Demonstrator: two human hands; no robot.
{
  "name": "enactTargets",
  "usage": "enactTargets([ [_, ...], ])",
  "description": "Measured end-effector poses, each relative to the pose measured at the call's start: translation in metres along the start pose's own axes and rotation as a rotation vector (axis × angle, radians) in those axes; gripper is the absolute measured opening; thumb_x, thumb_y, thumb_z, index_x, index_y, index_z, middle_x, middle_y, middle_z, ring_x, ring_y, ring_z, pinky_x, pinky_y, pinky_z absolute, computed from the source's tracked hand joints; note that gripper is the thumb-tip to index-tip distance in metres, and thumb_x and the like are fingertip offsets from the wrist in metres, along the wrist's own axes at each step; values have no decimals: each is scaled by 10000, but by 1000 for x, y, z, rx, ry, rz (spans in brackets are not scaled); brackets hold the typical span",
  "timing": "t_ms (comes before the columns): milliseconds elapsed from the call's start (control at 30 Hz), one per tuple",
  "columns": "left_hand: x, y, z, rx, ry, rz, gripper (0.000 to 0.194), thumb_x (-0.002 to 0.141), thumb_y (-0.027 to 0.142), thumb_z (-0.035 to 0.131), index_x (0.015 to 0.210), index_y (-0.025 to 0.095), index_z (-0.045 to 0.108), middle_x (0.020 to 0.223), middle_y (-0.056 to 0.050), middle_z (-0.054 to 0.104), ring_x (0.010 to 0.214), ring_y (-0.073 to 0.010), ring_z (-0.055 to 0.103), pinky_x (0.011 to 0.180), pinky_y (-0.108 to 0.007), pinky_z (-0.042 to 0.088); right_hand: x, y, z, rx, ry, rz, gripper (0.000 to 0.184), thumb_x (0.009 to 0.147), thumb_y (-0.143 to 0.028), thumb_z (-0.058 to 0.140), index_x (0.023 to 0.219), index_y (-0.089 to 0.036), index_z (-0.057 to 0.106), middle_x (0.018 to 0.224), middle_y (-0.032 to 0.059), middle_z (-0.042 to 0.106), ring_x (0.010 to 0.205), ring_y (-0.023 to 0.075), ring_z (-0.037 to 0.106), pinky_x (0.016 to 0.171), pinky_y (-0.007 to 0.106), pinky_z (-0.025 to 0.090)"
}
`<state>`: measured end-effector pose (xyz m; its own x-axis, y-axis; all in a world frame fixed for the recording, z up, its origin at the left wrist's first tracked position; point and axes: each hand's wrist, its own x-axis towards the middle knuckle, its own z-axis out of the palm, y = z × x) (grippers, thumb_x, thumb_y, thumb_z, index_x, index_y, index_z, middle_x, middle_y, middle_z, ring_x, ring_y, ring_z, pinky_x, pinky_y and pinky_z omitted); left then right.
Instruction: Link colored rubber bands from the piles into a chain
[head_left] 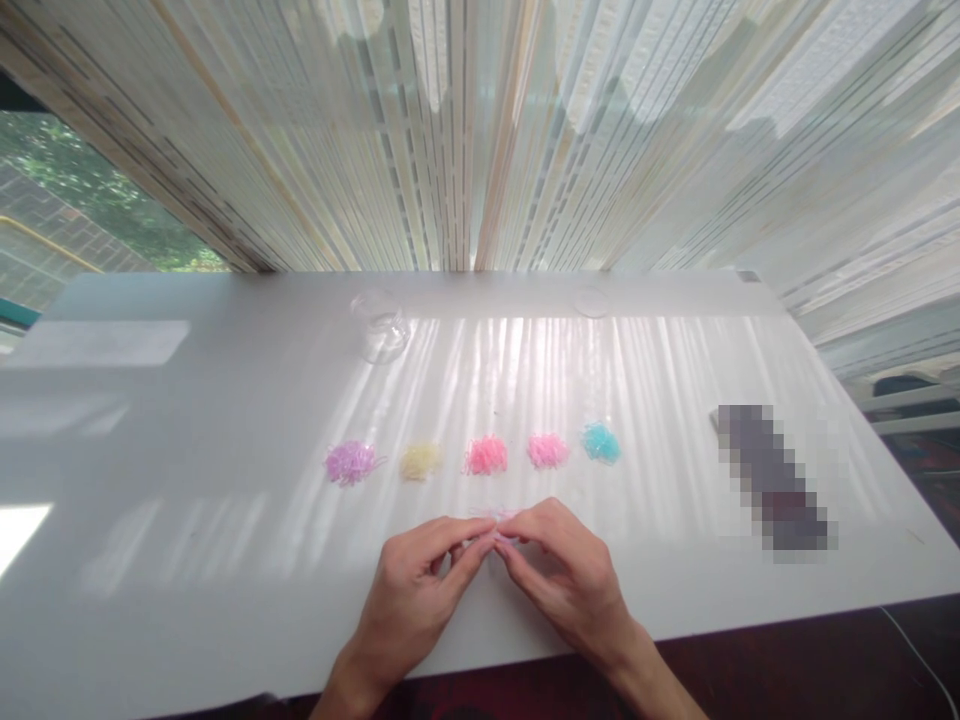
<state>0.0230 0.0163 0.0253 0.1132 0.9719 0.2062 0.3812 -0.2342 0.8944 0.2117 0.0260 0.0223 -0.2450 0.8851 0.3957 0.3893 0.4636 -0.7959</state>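
My left hand (420,575) and my right hand (566,570) meet fingertip to fingertip low in the middle of the view. Both are closed in a pinch on a few thin pale purple strands (495,513), which stick out just beyond the fingertips; the rest of them is hidden by my fingers. Past my hands lies a row of small loose heaps of thin, shiny strips: a purple heap (350,462), a yellow heap (419,461), a coral-pink heap (487,455), a light pink heap (547,450) and a turquoise heap (601,442).
A clear round container (381,330) stands at the back left of the white table (225,420). A clear round lid-like disc (591,302) lies at the back. A blurred-out dark oblong item (769,475) is on the right. Striped curtains (465,130) hang behind the table.
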Motion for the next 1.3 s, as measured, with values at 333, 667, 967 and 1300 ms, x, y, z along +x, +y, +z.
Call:
enactTargets([
  [333, -2, 0, -6, 19, 25, 18, 107, 951, 277, 719, 964, 229, 815, 742, 7, 789, 534, -98, 644, 523, -177, 552, 3, -5, -1, 23, 34, -10, 175, 902, -58, 698, 975, -218, 692, 826, 13, 760, 749, 161, 675, 686, 283, 567],
  [667, -2, -4, -14, 61, 49, 20, 86, 945, 250, 722, 922, 226, 801, 769, 5, 794, 560, -100, 661, 570, -181, 571, 7, -2, -6, -41, 43, 40, 127, 922, -100, 685, 968, -216, 704, 809, 9, 739, 732, 150, 677, 638, 259, 565],
  [967, -5, -15, -14, 133, 72, 35, 86, 948, 231, 708, 925, 224, 790, 804, 3, 807, 623, -119, 722, 594, -189, 580, 13, 5, -10, -189, 88, 81, 133, 962, -115, 624, 939, -215, 711, 782, 6, 730, 675, 144, 652, 609, 261, 541],
  [1300, -10, -11, -18, 198, 27, 89, 105, 979, 198, 656, 966, 207, 760, 762, -2, 770, 578, -115, 657, 602, -228, 552, 54, -5, 3, -168, -94, -86, 114, 972, -154, 633, 984, -224, 722, 825, 14, 746, 747, 155, 682, 680, 280, 567],
])
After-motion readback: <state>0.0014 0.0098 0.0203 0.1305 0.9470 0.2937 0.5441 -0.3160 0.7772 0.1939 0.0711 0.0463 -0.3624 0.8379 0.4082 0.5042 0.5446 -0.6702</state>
